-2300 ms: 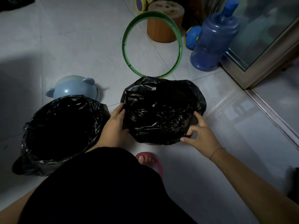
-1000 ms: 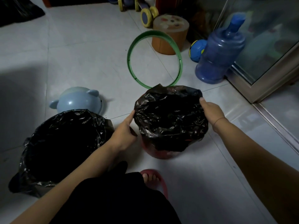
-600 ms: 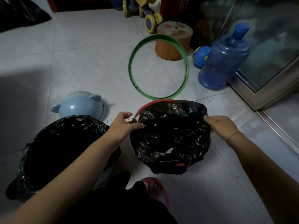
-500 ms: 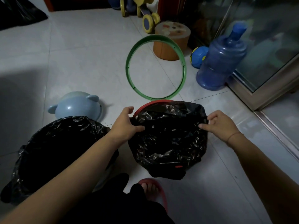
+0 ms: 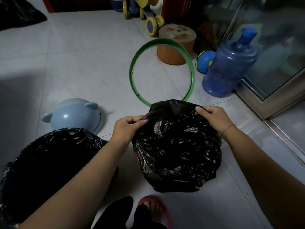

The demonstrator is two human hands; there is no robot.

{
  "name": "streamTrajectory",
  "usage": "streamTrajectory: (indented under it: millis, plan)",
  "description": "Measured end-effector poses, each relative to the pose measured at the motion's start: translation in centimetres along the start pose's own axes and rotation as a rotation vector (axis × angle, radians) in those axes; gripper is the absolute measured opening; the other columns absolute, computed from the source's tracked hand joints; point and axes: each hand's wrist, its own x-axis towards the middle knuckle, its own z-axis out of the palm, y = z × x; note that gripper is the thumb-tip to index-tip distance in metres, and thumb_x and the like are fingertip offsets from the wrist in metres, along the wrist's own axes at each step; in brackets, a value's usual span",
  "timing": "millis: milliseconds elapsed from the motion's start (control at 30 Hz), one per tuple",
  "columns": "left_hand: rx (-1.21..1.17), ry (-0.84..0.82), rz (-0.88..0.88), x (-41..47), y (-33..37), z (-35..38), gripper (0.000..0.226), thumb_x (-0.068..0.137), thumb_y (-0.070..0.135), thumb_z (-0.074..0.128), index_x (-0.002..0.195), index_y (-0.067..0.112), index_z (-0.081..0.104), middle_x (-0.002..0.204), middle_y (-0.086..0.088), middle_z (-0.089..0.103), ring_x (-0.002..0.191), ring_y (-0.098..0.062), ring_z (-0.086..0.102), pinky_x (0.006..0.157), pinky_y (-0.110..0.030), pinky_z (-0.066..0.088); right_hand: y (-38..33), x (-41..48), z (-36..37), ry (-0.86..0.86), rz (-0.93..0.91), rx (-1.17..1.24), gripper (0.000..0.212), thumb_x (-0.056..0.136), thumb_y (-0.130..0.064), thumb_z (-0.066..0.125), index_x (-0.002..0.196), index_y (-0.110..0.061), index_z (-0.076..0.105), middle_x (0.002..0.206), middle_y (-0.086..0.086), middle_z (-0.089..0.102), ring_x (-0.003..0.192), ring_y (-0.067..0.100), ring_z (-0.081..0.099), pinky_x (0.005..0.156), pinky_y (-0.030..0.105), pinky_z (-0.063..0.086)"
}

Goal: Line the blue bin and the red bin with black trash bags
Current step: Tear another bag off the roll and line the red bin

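Fingers point(image 5: 134, 120) of left hand point(image 5: 127, 128) & right hand point(image 5: 214, 119) are pinching the far edge of the crinkly black plastic trash bag point(image 5: 176, 146), prob. to stretch its mouth over the round red bin point(image 5: 136, 157), nearly hidden beneath on the tiled floor point(image 5: 82, 63); 2nd bag-draped bin point(image 5: 49, 154) is sitting just left.

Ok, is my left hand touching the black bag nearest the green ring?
Touching. The head view shows the left hand pinching the rim of the black bag between thumb and fingers, with no gap.
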Motion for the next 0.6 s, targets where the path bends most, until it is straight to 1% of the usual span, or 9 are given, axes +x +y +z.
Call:
streamTrajectory:
  millis: [100, 167, 233, 300, 333, 400, 500, 567, 600]
  plan:
    - [0.011, 0.006, -0.032, 1.1, -0.3, -0.3, 0.018, 0.077, 0.016, 0.075, 0.063, 0.01, 0.064, 0.06, -0.002, 0.066, 0.054, -0.012, 0.06, 0.057, -0.021, 0.051, -0.6, 1.3, 0.7, -0.012, 0.04, -0.011, 0.045, 0.086, -0.041, 0.062, 0.075, 0.002, 0.065, 0.066, 0.006, 0.061, 0.057, 0.006, 0.056, 0.056, 0.013, 0.046]
    - [-0.04, 0.021, -0.084, 1.7, -0.5, -0.3, 0.018, 0.077, 0.021, 0.075, 0.067, 0.008, 0.067, 0.065, -0.008, 0.067, 0.06, -0.018, 0.061, 0.067, -0.029, 0.053, -0.6, 2.1, 1.2, -0.017, 0.099, 0.019, 0.05, 0.085, -0.043, 0.063, 0.083, 0.007, 0.067, 0.073, 0.011, 0.066, 0.066, 0.014, 0.061, 0.064, 0.021, 0.05]
    - [-0.154, 0.049, -0.202, 2.1, -0.4, -0.2, 0.018, 0.077, 0.022, 0.075, 0.079, 0.005, 0.07, 0.074, -0.013, 0.071, 0.068, -0.025, 0.065, 0.073, -0.035, 0.055, -0.6, 2.4, 1.7, -0.022, 0.147, 0.045, 0.051, 0.085, -0.042, 0.065, 0.091, 0.009, 0.066, 0.081, 0.016, 0.068, 0.072, 0.021, 0.062, 0.068, 0.025, 0.052]
    - [-0.262, 0.027, -0.379, 2.4, -0.4, -0.2, 0.025, 0.077, 0.025, 0.074, 0.093, 0.006, 0.072, 0.086, -0.015, 0.073, 0.074, -0.028, 0.07, 0.066, -0.033, 0.058, -0.4, 2.6, 2.1, -0.044, 0.199, 0.065, 0.048, 0.085, -0.039, 0.065, 0.094, 0.008, 0.067, 0.083, 0.016, 0.069, 0.072, 0.022, 0.063, 0.063, 0.022, 0.053]
    - [-0.295, 0.005, -0.455, 2.5, -0.3, -0.1, 0.024, 0.078, 0.027, 0.071, 0.094, 0.009, 0.072, 0.086, -0.013, 0.073, 0.071, -0.026, 0.07, 0.061, -0.031, 0.057, -0.4, 2.6, 2.3, -0.065, 0.235, 0.077, 0.044, 0.085, -0.038, 0.065, 0.093, 0.004, 0.068, 0.082, 0.014, 0.07, 0.071, 0.021, 0.064, 0.059, 0.019, 0.053]
    - [-0.329, -0.029, -0.539, 2.6, -0.3, 0.1, 0.018, 0.084, 0.027, 0.064, 0.085, 0.01, 0.07, 0.073, -0.008, 0.072, 0.057, -0.022, 0.068, 0.058, -0.029, 0.052, -0.3, 2.8, 2.4, -0.115, 0.309, 0.093, 0.036, 0.085, -0.038, 0.065, 0.091, -0.004, 0.069, 0.08, 0.008, 0.07, 0.069, 0.018, 0.066, 0.054, 0.018, 0.051]
    - [-0.309, -0.025, -0.589, 3.0, -0.6, 0.3, 0.024, 0.09, 0.026, 0.056, 0.075, 0.01, 0.064, 0.054, -0.006, 0.067, 0.042, -0.02, 0.064, 0.056, -0.031, 0.048, 0.2, 3.5, 2.3, -0.148, 0.42, 0.1, 0.041, 0.081, -0.043, 0.068, 0.098, -0.007, 0.07, 0.086, 0.011, 0.072, 0.077, 0.023, 0.068, 0.066, 0.025, 0.052]
    - [-0.266, -0.035, -0.616, 2.9, -0.7, 0.3, 0.027, 0.093, 0.024, 0.052, 0.074, 0.008, 0.062, 0.049, -0.007, 0.065, 0.038, -0.019, 0.062, 0.049, -0.027, 0.051, 0.7, 3.8, 2.2, -0.156, 0.498, 0.057, 0.055, 0.074, -0.052, 0.071, 0.105, -0.006, 0.068, 0.094, 0.013, 0.071, 0.086, 0.027, 0.068, 0.079, 0.033, 0.054]
    - [-0.247, -0.041, -0.639, 2.8, -0.8, 0.3, 0.029, 0.094, 0.024, 0.051, 0.073, 0.006, 0.061, 0.048, -0.008, 0.064, 0.037, -0.019, 0.061, 0.043, -0.025, 0.051, 0.9, 4.0, 2.3, -0.165, 0.528, 0.024, 0.067, 0.069, -0.058, 0.071, 0.109, -0.005, 0.066, 0.101, 0.014, 0.07, 0.093, 0.03, 0.067, 0.086, 0.037, 0.053]
